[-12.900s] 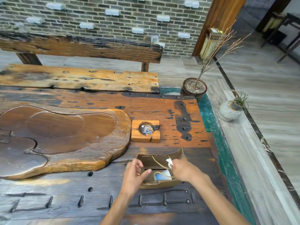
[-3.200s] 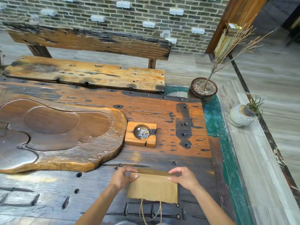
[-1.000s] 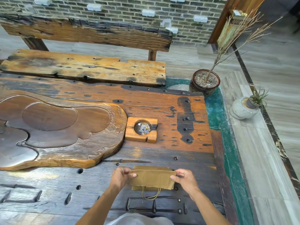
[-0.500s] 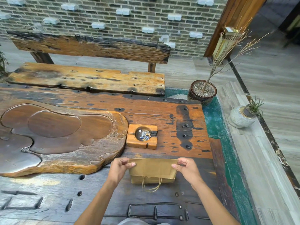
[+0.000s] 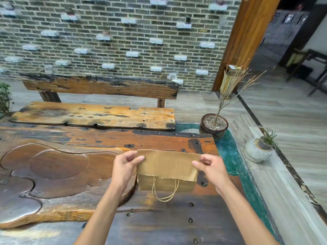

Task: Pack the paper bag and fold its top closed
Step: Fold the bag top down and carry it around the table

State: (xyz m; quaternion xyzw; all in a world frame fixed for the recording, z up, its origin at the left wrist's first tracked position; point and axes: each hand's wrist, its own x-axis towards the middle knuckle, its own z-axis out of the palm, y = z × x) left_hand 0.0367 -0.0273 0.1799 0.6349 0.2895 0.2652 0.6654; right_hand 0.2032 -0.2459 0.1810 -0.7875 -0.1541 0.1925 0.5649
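Note:
The brown paper bag [image 5: 167, 167] is held up above the wooden table [image 5: 159, 223], with its top folded over toward me as a wide flap. A twine handle [image 5: 165, 191] dangles in a loop below the flap. My left hand [image 5: 124, 167] pinches the bag's left edge at the fold. My right hand [image 5: 211, 167] pinches the right edge at the same height. What is inside the bag is hidden.
A carved wooden tea tray [image 5: 53, 175] lies to the left, partly under my left arm. A wooden bench [image 5: 95, 115] stands behind the table. A potted bare twig plant [image 5: 214, 126] and a small stone pot [image 5: 258, 150] sit at the right.
Both hands have lifted the folded bag off the table and away from me. It now hides the small wooden ashtray block. The head camera has tilted up.

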